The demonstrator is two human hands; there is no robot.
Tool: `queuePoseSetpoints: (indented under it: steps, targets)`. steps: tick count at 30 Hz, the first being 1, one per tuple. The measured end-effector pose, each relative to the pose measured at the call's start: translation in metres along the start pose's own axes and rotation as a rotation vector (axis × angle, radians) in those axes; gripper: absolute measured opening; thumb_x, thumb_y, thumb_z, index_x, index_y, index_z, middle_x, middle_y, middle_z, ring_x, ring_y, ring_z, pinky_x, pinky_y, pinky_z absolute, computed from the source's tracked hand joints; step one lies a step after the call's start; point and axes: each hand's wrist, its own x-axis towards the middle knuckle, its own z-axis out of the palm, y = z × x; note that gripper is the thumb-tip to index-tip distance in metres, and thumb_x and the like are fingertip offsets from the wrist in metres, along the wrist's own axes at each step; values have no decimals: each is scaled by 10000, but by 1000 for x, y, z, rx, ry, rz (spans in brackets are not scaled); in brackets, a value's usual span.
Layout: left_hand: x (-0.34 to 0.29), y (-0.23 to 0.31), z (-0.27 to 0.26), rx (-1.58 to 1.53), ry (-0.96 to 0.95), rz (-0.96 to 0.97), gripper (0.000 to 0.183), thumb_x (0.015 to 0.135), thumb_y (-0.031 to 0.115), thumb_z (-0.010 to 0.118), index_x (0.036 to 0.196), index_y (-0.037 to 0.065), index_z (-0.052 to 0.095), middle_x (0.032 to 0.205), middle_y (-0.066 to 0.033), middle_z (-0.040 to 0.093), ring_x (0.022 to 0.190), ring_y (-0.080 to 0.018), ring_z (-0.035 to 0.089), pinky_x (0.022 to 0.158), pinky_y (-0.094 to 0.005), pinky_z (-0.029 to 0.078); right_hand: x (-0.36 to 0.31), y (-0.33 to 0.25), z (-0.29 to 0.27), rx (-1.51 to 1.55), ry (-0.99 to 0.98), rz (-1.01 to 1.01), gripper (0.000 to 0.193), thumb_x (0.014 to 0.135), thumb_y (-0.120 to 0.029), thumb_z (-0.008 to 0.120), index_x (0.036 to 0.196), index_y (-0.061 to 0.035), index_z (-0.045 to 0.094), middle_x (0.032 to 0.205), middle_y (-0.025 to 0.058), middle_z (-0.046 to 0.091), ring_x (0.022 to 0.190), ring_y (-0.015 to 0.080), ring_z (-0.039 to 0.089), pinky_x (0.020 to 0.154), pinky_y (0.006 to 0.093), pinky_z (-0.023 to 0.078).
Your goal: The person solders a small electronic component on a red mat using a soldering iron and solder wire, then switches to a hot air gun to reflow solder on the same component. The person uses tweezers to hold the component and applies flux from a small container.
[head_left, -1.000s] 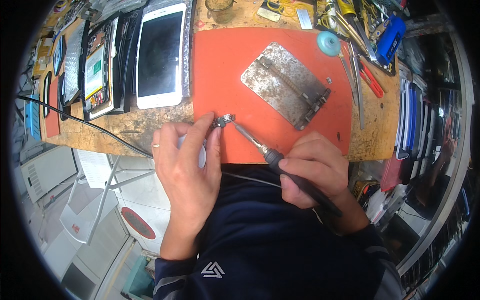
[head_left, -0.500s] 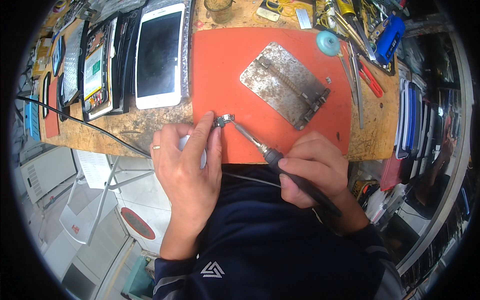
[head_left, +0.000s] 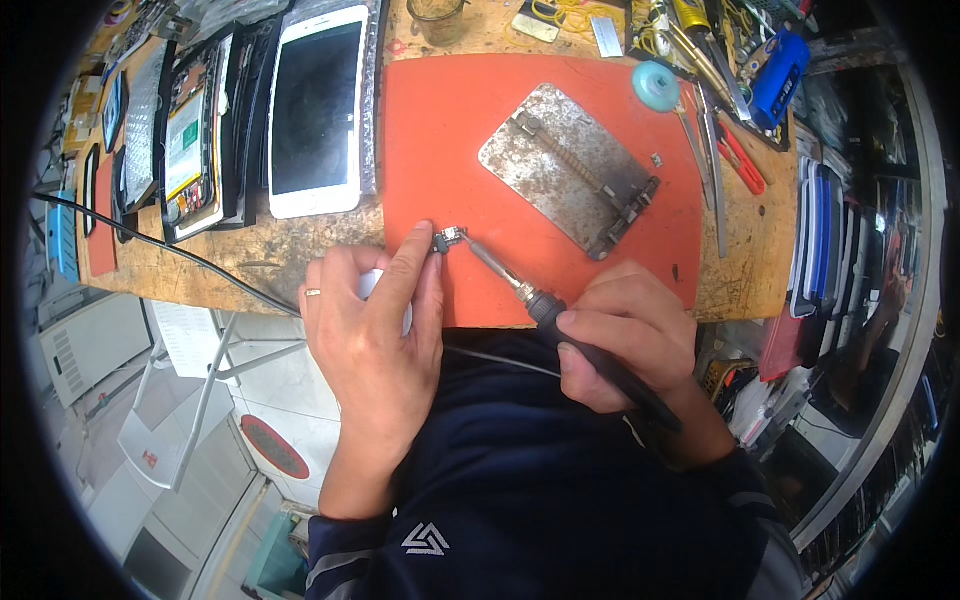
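My left hand (head_left: 375,325) is closed, with the index finger and thumb on a small circuit board (head_left: 449,239) at the left part of the orange mat (head_left: 450,130). A white rounded object (head_left: 371,284) shows between its fingers, mostly hidden, so its kind is unclear. In my right hand (head_left: 632,335) is a soldering iron (head_left: 545,308) with a black handle, gripped like a pen. Its metal tip slants up and left to the right end of the board; whether it touches cannot be told. A thin wire (head_left: 505,360) runs below, between the two hands.
A stained metal board holder (head_left: 565,165) lies on the mat, with a teal round container (head_left: 655,87) beyond. Tweezers (head_left: 718,190) and red-handled pliers (head_left: 742,165) lie at right. A white phone (head_left: 318,110) and an opened device (head_left: 190,140) stand left; a black cable (head_left: 180,252) crosses there.
Almost nothing differs. The iron's tip has shifted very slightly up and left along the right end of the circuit board; my left hand stays in place.
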Motion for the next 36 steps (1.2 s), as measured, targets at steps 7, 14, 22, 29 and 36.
queuePoseSetpoints:
  steps: [7, 14, 22, 29, 36]
  targets:
    - [0, 0, 0, -3, 4, -1, 340, 887, 100, 884, 1225, 108, 851, 960, -65, 604, 886, -261, 591, 798, -419, 450, 1, 0, 1, 0, 11, -11, 329, 783, -32, 803, 1107, -1, 753, 892, 123, 688, 712, 265, 660, 631, 369, 543]
    - [0, 0, 0, 2, 1, -7, 340, 882, 99, 888, 1220, 107, 851, 955, -63, 604, 883, -261, 594, 797, -419, 451, 1, -1, -1, 5, -4, -5, 328, 787, -32, 803, 1110, 1, 752, 895, 126, 693, 714, 267, 665, 636, 376, 551]
    - [0, 1, 0, -10, 2, -8, 341, 882, 100, 889, 1221, 105, 850, 961, -66, 605, 885, -263, 593, 800, -420, 454, -1, -1, 0, 17, -20, -7, 331, 786, -32, 812, 1111, -4, 757, 904, 124, 699, 721, 269, 672, 645, 377, 558]
    - [0, 0, -1, -14, -1, -10, 342, 882, 98, 887, 1222, 100, 850, 961, -68, 601, 888, -263, 592, 804, -419, 457, 4, -3, 1, 9, -15, 11, 361, 690, 21, 839, 1048, -6, 799, 896, 104, 697, 721, 241, 702, 614, 338, 574]
    - [0, 0, 0, -15, -4, -15, 334, 882, 94, 886, 1214, 96, 852, 956, -69, 599, 888, -259, 592, 803, -415, 456, 5, -4, 2, 15, -14, 11, 362, 685, 28, 841, 1043, -12, 805, 899, 102, 698, 728, 237, 708, 620, 332, 581]
